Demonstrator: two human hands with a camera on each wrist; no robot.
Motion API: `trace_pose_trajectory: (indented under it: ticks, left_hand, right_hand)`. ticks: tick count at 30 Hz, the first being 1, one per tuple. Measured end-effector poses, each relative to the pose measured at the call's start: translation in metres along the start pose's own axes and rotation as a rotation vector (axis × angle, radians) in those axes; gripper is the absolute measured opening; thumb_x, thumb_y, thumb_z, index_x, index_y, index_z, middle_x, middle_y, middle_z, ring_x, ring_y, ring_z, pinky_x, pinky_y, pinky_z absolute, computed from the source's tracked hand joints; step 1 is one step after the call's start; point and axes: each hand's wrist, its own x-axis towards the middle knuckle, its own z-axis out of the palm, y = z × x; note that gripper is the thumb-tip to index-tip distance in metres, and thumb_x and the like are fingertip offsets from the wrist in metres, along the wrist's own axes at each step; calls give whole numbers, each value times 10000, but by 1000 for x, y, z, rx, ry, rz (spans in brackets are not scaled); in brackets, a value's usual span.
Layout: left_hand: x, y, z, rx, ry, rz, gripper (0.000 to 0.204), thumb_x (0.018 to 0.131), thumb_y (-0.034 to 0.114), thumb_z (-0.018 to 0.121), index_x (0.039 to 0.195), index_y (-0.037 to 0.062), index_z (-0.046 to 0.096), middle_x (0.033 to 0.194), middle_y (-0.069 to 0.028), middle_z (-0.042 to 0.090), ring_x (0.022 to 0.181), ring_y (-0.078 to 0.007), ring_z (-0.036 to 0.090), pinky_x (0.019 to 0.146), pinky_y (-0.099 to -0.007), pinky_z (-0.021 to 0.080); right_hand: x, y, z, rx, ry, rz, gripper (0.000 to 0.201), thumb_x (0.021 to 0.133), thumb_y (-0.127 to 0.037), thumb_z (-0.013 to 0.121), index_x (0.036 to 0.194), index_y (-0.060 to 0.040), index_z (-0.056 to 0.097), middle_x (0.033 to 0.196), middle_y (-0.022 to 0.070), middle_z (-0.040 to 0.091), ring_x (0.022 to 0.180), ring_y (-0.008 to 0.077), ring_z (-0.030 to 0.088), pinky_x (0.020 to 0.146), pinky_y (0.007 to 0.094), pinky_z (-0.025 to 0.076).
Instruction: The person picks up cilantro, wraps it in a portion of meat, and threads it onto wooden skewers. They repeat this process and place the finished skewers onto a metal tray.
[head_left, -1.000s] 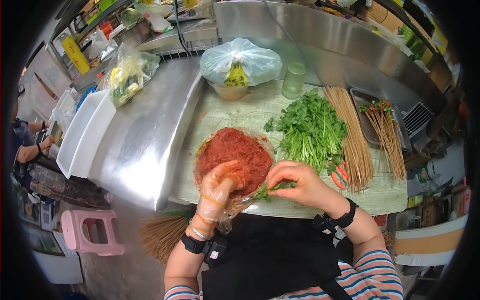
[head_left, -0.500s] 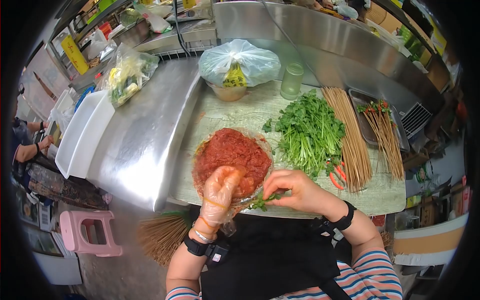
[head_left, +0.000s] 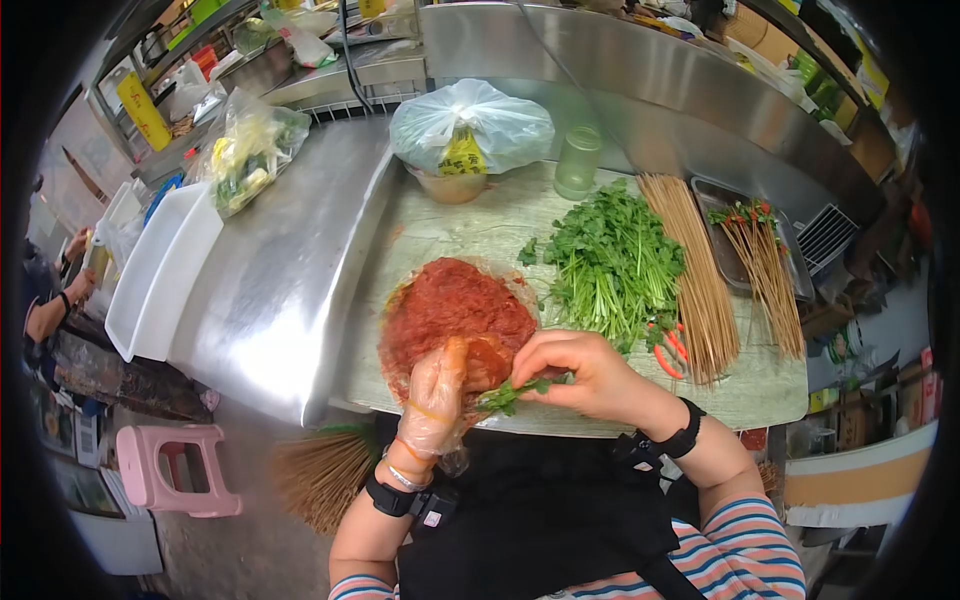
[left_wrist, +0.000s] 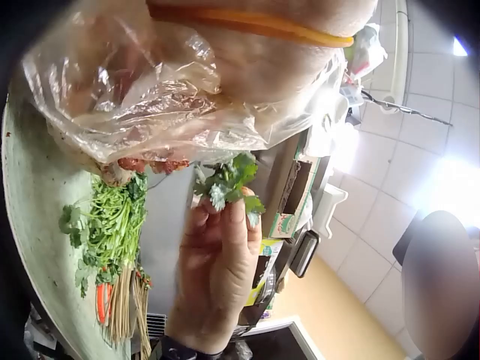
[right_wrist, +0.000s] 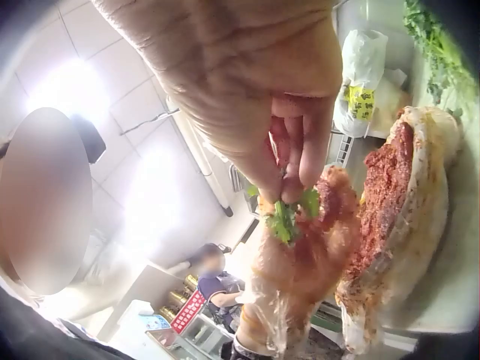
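Pinching a leafy sprig (head_left: 501, 397), the right hand (head_left: 582, 373) has shifted closer to the gloved left hand (head_left: 434, 393), bringing it beside the red mince (head_left: 460, 305), though the left fingers' hold is unclear.

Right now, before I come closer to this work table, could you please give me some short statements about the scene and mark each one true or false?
1. The right hand pinches a leafy green sprig. True.
2. The left hand is bare. False: it is covered in clear plastic, with an orange band around it.
3. In the head view, the long bundle of sticks lies to the left of the pile of greens. False: it lies to the right of it.
4. The stool on the floor is pink. True.
5. The green glass lies on its side. False: it stands upright.
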Motion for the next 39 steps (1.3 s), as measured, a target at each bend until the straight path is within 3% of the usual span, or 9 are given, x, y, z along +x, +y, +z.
trace_pose_trajectory:
  ticks: [7, 15, 22, 23, 25, 26, 28, 31, 39]
  left_hand:
    - [-7, 19, 14, 3, -140, -75, 299, 958, 144, 562, 1196, -34, 540, 1038, -99, 643, 934, -154, 639, 795, -268, 535]
    - [-2, -4, 12, 28, 6, -24, 272, 913, 35, 578, 1170, -55, 569, 993, -99, 651, 791, -136, 641, 705, -265, 541]
    - [15, -11, 0, 43, 89, 13, 241, 886, -31, 554, 1118, -69, 606, 909, -91, 659, 732, -133, 621, 668, -245, 518]
    - [19, -17, -2, 81, 84, 42, 238, 882, -34, 555, 1111, -71, 609, 903, -89, 657, 728, -132, 619, 665, -243, 515]
    - [22, -14, 2, 65, 98, 31, 230, 877, -41, 557, 1097, -77, 613, 888, -92, 653, 719, -130, 616, 663, -241, 514]
    - [22, -18, -1, 55, 98, 26, 231, 877, -43, 556, 1098, -78, 612, 884, -92, 652, 715, -129, 615, 663, -241, 515]
    - [23, -19, -3, 55, 99, 15, 231, 878, -40, 562, 1101, -82, 608, 872, -99, 650, 700, -131, 616, 659, -241, 518]
    - [22, -13, 1, -10, 97, -7, 232, 881, -31, 574, 1105, -84, 604, 865, -105, 647, 695, -137, 618, 655, -244, 521]
    - [23, -12, -1, -11, 54, -23, 260, 889, -5, 581, 1137, -82, 587, 857, -116, 652, 687, -141, 615, 661, -252, 523]
  right_hand:
    - [13, 15, 8, -129, 175, -79, 139, 737, 12, 708, 863, -28, 664, 871, 73, 647, 796, 207, 631, 700, 295, 500]
    - [13, 39, 14, -156, 279, -232, 139, 759, -57, 723, 877, -24, 656, 866, 82, 629, 735, 196, 615, 641, 282, 491]
    - [-30, 74, -88, -85, 729, 263, 147, 856, -110, 675, 977, -25, 679, 843, 33, 670, 691, 77, 582, 632, 224, 479]
    - [-42, 93, -115, -264, 790, 302, 160, 853, -98, 665, 984, -6, 672, 818, 72, 676, 699, 104, 602, 635, 240, 485]
    - [-62, 88, -154, -867, 798, 458, 185, 807, -114, 668, 943, 11, 683, 855, 210, 677, 778, 348, 661, 692, 410, 523]
    - [-79, 140, -186, -1022, 740, 617, 194, 775, -127, 684, 905, 17, 698, 899, 236, 670, 832, 403, 645, 737, 468, 519]
    - [-97, 173, -217, -1168, 572, 1032, 233, 753, -212, 690, 841, 3, 715, 827, 220, 671, 801, 376, 650, 749, 432, 518]
    - [-100, 165, -228, -1078, 438, 1115, 240, 719, -255, 711, 817, -36, 735, 827, 212, 672, 794, 371, 650, 755, 431, 522]
    - [-112, 164, -231, -1063, 576, 1019, 243, 777, -293, 656, 853, -77, 739, 867, 184, 679, 814, 364, 649, 787, 446, 513]
